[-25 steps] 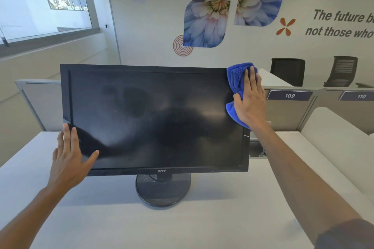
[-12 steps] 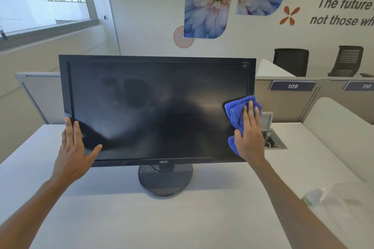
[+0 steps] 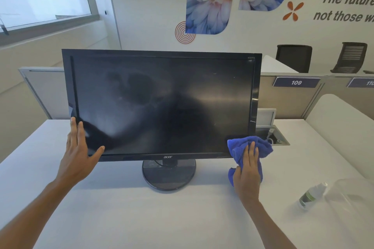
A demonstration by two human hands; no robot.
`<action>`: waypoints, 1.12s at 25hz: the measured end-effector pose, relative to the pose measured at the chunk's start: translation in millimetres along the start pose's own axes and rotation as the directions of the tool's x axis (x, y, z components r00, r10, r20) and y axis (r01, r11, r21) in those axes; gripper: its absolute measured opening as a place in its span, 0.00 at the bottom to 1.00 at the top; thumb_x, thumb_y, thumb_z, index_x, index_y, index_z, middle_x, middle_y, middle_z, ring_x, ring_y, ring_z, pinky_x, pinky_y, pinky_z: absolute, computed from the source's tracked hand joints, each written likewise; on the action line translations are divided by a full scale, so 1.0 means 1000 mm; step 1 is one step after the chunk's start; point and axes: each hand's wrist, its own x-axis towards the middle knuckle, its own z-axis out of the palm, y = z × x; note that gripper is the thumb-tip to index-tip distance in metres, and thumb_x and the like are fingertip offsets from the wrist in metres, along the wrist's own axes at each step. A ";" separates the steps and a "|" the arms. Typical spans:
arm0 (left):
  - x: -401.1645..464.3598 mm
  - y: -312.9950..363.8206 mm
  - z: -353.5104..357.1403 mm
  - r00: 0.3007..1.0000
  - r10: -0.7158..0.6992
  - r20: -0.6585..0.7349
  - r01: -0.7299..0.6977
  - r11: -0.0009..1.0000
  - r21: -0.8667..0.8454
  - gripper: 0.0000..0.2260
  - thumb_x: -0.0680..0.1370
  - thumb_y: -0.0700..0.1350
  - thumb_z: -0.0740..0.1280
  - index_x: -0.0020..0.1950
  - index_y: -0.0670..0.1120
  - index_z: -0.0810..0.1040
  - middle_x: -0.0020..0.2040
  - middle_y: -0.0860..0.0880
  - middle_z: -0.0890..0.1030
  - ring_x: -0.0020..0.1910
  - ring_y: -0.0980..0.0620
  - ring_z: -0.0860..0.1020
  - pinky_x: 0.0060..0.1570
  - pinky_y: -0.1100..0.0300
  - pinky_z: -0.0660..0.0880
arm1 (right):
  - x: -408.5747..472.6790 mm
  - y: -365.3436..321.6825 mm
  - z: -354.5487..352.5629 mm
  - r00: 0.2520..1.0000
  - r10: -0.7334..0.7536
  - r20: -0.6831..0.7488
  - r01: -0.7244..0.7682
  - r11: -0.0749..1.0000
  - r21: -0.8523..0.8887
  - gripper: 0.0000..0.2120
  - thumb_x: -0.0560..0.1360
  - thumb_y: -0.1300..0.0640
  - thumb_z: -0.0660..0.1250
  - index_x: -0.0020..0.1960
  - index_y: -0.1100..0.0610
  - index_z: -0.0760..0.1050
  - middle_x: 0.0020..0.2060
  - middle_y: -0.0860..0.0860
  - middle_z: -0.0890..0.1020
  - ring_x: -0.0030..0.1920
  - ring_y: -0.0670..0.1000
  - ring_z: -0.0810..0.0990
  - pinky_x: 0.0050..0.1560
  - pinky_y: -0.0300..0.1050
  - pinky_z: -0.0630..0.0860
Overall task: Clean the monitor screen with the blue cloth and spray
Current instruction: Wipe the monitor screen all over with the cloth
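I'm in the wiping step: my right hand presses the blue cloth flat against the bottom right corner of the monitor, fingers straight and together over the bunched fabric, part of which spills past the bezel and below the frame. My left hand lies spread on the lower left corner, fingers up along the bezel and thumb out across the glass, bracing the screen and grasping nothing. Both forearms reach forward from the bottom of the view, roughly level with the stand. The glass shows hazy smears across its left and centre, so I judge the job well short of done; the next move calls for carrying the cloth leftward over those patches with even pressure while the other hand steadies the frame. The spray lies on the desk to my right, well apart from the cloth.
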 end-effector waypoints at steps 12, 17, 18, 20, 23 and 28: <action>-0.007 -0.008 0.000 0.994 0.098 -0.056 -0.102 0.992 -0.074 0.44 0.73 0.38 0.70 0.79 0.47 0.44 0.80 0.48 0.42 0.78 0.38 0.51 0.69 0.37 0.62 | -0.049 -0.104 0.040 0.984 0.168 0.061 -0.159 0.978 -0.136 0.31 0.75 0.58 0.45 0.75 0.71 0.56 0.74 0.67 0.64 0.73 0.65 0.64 0.76 0.49 0.49; -0.012 -0.022 -0.007 0.995 0.066 -0.069 -0.074 0.991 -0.110 0.45 0.72 0.34 0.69 0.79 0.50 0.43 0.80 0.49 0.43 0.61 0.30 0.74 0.41 0.50 0.76 | -0.073 -0.152 0.054 0.978 -0.045 0.203 0.075 0.987 -0.144 0.36 0.76 0.40 0.44 0.80 0.56 0.48 0.79 0.48 0.51 0.77 0.43 0.52 0.74 0.39 0.36; -0.014 -0.024 -0.010 0.997 0.048 -0.061 -0.055 0.992 -0.116 0.45 0.72 0.34 0.69 0.79 0.49 0.43 0.80 0.48 0.45 0.58 0.30 0.76 0.41 0.50 0.75 | -0.078 -0.169 0.056 0.978 -0.034 0.207 0.037 0.999 -0.007 0.37 0.76 0.41 0.49 0.80 0.58 0.48 0.79 0.49 0.53 0.77 0.44 0.53 0.75 0.38 0.39; -0.016 -0.027 -0.014 0.999 0.023 -0.028 -0.027 0.989 -0.146 0.43 0.74 0.32 0.67 0.79 0.48 0.42 0.79 0.45 0.53 0.60 0.31 0.75 0.49 0.45 0.75 | -0.091 -0.196 0.058 0.965 -0.034 0.259 0.005 0.994 0.111 0.41 0.72 0.53 0.64 0.79 0.62 0.49 0.78 0.55 0.59 0.77 0.53 0.59 0.75 0.38 0.56; -0.018 -0.028 -0.018 1.000 0.027 0.009 -0.025 0.985 -0.171 0.43 0.74 0.31 0.65 0.78 0.50 0.41 0.76 0.45 0.60 0.54 0.32 0.77 0.46 0.50 0.73 | -0.088 -0.207 0.071 0.939 -0.104 0.329 0.054 0.986 0.158 0.48 0.64 0.64 0.74 0.78 0.60 0.52 0.76 0.54 0.62 0.76 0.55 0.59 0.58 0.44 0.79; -0.023 -0.038 -0.014 0.996 0.068 0.065 -0.056 0.984 -0.169 0.47 0.70 0.28 0.64 0.77 0.54 0.39 0.79 0.54 0.45 0.48 0.41 0.77 0.35 0.67 0.67 | -0.089 -0.218 0.096 0.814 -0.423 0.399 0.428 0.900 0.080 0.31 0.77 0.65 0.52 0.79 0.59 0.52 0.77 0.52 0.61 0.78 0.54 0.59 0.72 0.50 0.63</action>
